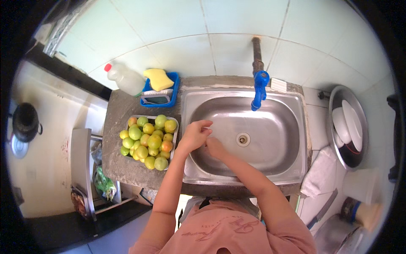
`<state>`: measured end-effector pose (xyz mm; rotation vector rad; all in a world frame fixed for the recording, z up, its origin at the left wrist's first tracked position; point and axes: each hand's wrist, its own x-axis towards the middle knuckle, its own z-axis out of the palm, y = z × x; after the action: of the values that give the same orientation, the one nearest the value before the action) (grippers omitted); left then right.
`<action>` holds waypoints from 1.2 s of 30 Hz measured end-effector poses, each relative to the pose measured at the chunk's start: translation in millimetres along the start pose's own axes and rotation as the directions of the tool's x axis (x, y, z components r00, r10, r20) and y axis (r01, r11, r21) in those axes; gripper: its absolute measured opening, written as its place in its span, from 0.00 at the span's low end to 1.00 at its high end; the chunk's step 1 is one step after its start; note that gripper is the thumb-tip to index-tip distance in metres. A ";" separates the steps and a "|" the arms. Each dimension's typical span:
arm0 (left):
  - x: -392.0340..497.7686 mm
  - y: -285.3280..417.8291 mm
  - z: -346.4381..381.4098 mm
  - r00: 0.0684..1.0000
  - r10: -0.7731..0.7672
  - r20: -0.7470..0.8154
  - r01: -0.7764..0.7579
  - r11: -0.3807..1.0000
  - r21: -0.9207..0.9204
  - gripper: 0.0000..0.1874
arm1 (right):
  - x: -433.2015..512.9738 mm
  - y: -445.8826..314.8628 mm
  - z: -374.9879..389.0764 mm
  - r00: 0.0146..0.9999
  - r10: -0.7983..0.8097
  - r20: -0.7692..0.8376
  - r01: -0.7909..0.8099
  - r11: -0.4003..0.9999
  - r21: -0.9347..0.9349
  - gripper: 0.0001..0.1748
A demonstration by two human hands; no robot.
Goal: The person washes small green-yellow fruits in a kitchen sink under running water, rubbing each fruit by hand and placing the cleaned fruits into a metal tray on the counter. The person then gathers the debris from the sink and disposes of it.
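Observation:
Over the left end of the stainless steel sink basin (269, 158), my two hands meet. My left hand (196, 135) has its fingers spread a little toward the right, and I see nothing in it. Against its fingertips side rests my right hand (215, 147), its fingers bent and mostly hidden, so what it may hold cannot be made out. A blue plastic tap (260, 87) hangs above the basin, with no water seen running. Beside my left forearm stands a tray (175, 136) heaped with round green, yellow and orange fruits (154, 141).
Behind the tray are a blue basket (174, 77) with a yellow sponge (158, 79) and brush, and a red-capped plastic bottle (125, 77). At right stand a metal basin (337, 92) of white dishes, a white cloth (320, 171) and a knife (326, 208). A drain (243, 139) sits mid-basin.

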<state>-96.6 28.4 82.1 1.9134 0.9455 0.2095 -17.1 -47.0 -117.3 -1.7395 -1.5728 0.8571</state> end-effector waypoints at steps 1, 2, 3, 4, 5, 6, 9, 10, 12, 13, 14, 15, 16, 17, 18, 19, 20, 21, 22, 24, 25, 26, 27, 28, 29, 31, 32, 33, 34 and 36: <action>-0.5 1.6 0.7 1.000 0.017 -0.002 -0.017 1.000 -0.026 0.17 | -0.7 -1.8 5.6 0.999 -0.017 -0.045 0.016 0.999 -0.038 0.13; -0.8 3.4 0.7 1.000 0.023 0.004 -0.022 0.998 -0.052 0.16 | -0.4 -4.8 6.7 0.999 0.029 -0.040 -0.033 0.994 -0.103 0.12; -0.6 5.3 1.0 0.999 0.052 -0.008 -0.053 0.996 -0.068 0.16 | -0.7 -8.2 3.0 0.998 0.010 -0.061 -0.017 0.993 -0.119 0.12; -0.4 7.0 0.7 0.997 0.074 -0.010 -0.074 0.994 -0.085 0.15 | -1.6 -12.8 -4.8 0.997 0.060 -0.039 -0.065 0.985 -0.161 0.12; 0.5 8.6 0.3 0.994 0.109 -0.011 -0.110 0.988 -0.109 0.15 | -2.6 -18.9 -15.2 0.993 0.115 -0.026 -0.118 0.972 -0.202 0.12; 1.3 9.8 -0.5 0.988 0.155 -0.019 -0.156 0.977 -0.147 0.14 | -4.1 -24.5 -30.2 0.970 0.242 0.018 -0.242 0.969 0.045 0.12; 6.7 14.8 -0.3 0.948 0.306 -0.085 -0.317 0.932 -0.178 0.13 | -26.2 -38.5 -82.6 0.879 0.471 0.076 -0.385 0.607 0.695 0.12; 8.6 18.6 1.0 0.933 0.350 -0.079 -0.358 0.918 -0.169 0.12 | -35.6 -44.7 -97.0 0.863 0.505 0.010 -0.285 0.471 0.835 0.12; 7.8 28.8 9.1 0.964 0.264 -0.044 -0.266 0.925 -0.270 0.12 | -64.6 -59.5 -117.4 0.801 0.583 -0.133 -0.180 0.448 0.876 0.12; 5.3 35.4 15.0 0.963 0.271 0.001 -0.253 0.900 -0.354 0.12 | -78.8 -66.7 -126.3 0.744 0.634 -0.211 -0.246 0.554 0.796 0.12; 2.2 40.8 19.5 0.958 0.282 0.050 -0.246 0.900 -0.360 0.12 | -94.8 -73.8 -132.5 0.688 0.682 -0.248 -0.354 0.614 0.706 0.11; -1.0 48.4 27.6 0.939 0.323 0.121 -0.261 0.895 -0.363 0.12 | -118.1 -80.5 -138.5 0.671 0.691 -0.269 -0.229 0.538 0.811 0.11; -5.9 52.2 34.2 0.925 0.341 0.166 -0.263 0.892 -0.368 0.13 | -139.4 -87.6 -140.5 0.667 0.695 -0.269 -0.108 0.448 0.888 0.11; -10.0 54.1 39.3 0.928 0.312 0.202 -0.225 0.904 -0.363 0.13 | -159.7 -94.7 -141.1 0.666 0.699 -0.259 0.002 0.346 0.938 0.10; -13.1 56.4 48.3 0.902 0.364 0.234 -0.268 0.895 -0.356 0.13 | -186.3 -97.9 -141.8 0.674 0.671 -0.308 0.152 0.281 0.947 0.10; -15.0 54.9 51.4 0.883 0.382 0.271 -0.281 0.895 -0.348 0.13 | -212.5 -105.9 -133.8 0.663 0.658 -0.358 0.289 0.216 0.933 0.10; -17.5 51.8 56.0 0.853 0.428 0.300 -0.308 0.875 -0.373 0.13 | -239.8 -110.4 -124.1 0.666 0.627 -0.404 0.414 0.140 0.900 0.10; -17.6 48.2 59.8 0.861 0.400 0.313 -0.303 0.900 -0.314 0.14 | -268.3 -114.0 -111.4 0.630 0.659 -0.411 0.458 0.111 0.882 0.10; -16.4 45.0 64.4 0.847 0.415 0.333 -0.322 0.898 -0.299 0.14 | -299.8 -116.2 -95.0 0.598 0.680 -0.424 0.507 0.089 0.857 0.11; -11.6 41.6 75.5 0.825 0.445 0.349 -0.369 0.891 -0.263 0.14 | -359.3 -112.9 -57.8 0.503 0.752 -0.426 0.565 0.087 0.820 0.11; -9.2 42.9 83.0 0.814 0.455 0.362 -0.377 0.887 -0.267 0.15 | -388.4 -108.4 -35.8 0.444 0.776 -0.448 0.598 0.116 0.793 0.12; -7.3 46.4 89.7 0.823 0.413 0.390 -0.334 0.907 -0.256 0.15 | -419.2 -100.5 -14.3 0.375 0.863 -0.338 0.648 0.017 0.761 0.10; -7.7 51.0 97.3 0.804 0.413 0.428 -0.397 0.908 -0.131 0.17 | -448.3 -90.5 8.9 0.339 0.906 -0.253 0.719 -0.076 0.691 0.09; -7.2 59.4 100.2 0.761 0.428 0.488 -0.439 0.893 -0.099 0.17 | -477.1 -77.6 29.8 0.214 0.960 -0.183 0.781 -0.056 0.623 0.08; -11.5 65.3 106.3 0.742 0.453 0.495 -0.476 0.875 -0.088 0.17 | -505.3 -62.5 49.9 0.080 0.997 -0.013 0.820 -0.058 0.569 0.07; -27.0 74.5 108.6 0.730 0.490 0.475 -0.533 0.845 -0.052 0.17 | -556.5 -25.3 83.8 -0.424 0.895 0.138 0.733 0.249 0.634 0.09; -36.5 77.9 111.0 0.734 0.507 0.452 -0.555 0.831 -0.030 0.17 | -582.1 -2.9 97.3 -0.708 0.704 0.059 0.461 0.397 0.793 0.12; -45.5 81.7 112.3 0.745 0.504 0.437 -0.550 0.835 -0.026 0.17 | -604.1 18.2 109.1 -0.894 0.443 -0.063 0.144 0.418 0.897 0.14; -54.2 83.0 116.7 0.757 0.497 0.423 -0.542 0.840 -0.018 0.17 | -625.2 40.8 121.9 -0.961 0.158 -0.225 -0.167 0.313 0.935 0.17; -68.3 86.0 130.8 0.771 0.484 0.414 -0.521 0.853 -0.028 0.16 | -662.7 82.9 142.6 -0.915 0.114 -0.386 -0.287 0.487 0.825 0.24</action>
<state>-32.2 -128.9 99.3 2.1520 0.1445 0.0695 -133.1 -709.8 -233.8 -1.8553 1.1898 -0.9273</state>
